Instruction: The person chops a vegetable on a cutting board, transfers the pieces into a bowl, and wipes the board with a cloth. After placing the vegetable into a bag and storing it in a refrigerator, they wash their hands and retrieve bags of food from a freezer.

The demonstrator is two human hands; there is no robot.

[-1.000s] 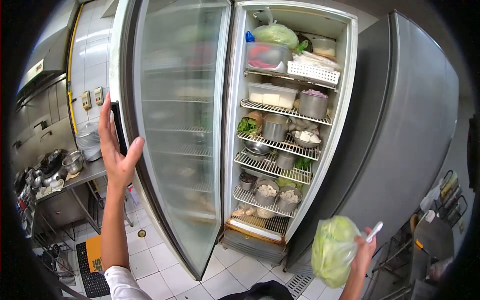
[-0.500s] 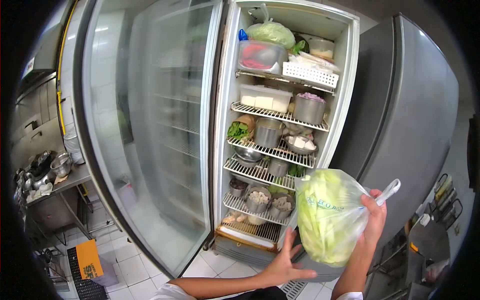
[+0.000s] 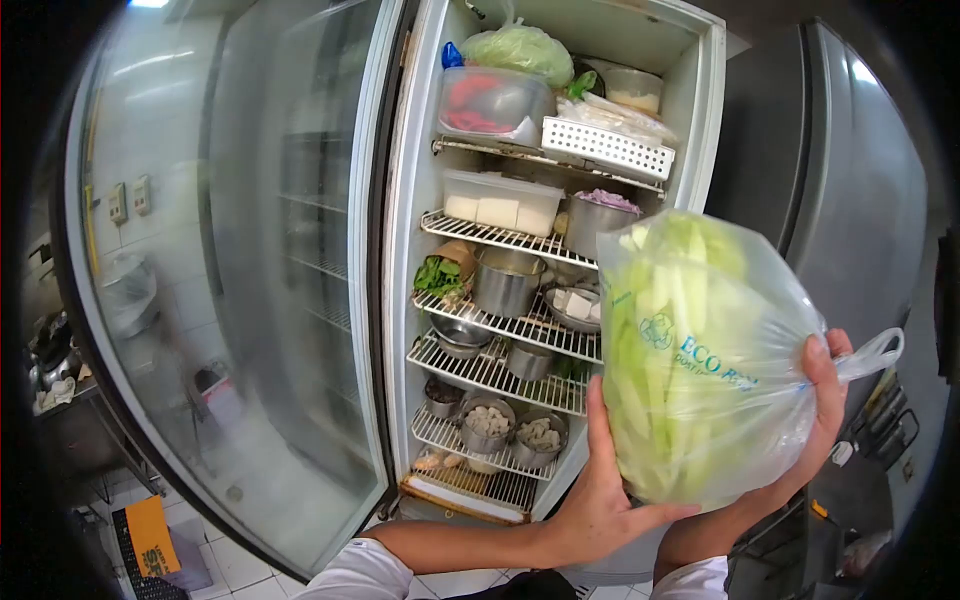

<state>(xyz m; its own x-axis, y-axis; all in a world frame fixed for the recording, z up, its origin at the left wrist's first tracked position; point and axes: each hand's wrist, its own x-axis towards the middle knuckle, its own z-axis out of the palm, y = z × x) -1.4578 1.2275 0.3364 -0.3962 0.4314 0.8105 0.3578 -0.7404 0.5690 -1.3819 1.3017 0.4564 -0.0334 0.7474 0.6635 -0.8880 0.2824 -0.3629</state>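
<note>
Your right hand (image 3: 825,395) has its fingers closed around the gathered neck of a clear plastic bag (image 3: 690,370) printed with blue-green lettering and filled with pale green vegetable pieces. Your left hand (image 3: 590,515) lies at the bag's seven o'clock, thumb and index finger spread wide against its lower left edge; its other fingers are hidden, so you cannot tell how firmly they press. Both hands are at the bag, so neither is nearer: from the left fingers its bulk lies toward one o'clock, from the right toward nine. The long axis of the bulk runs roughly from twelve to six, while the knotted white plastic loop (image 3: 878,355) points toward three. The bag hangs in front of the right side of a tall white-framed refrigerator (image 3: 708,120), whose wire shelves (image 3: 490,236) stretch toward ten o'clock from it. The framed glass door (image 3: 250,260) stands open at nine.
</note>
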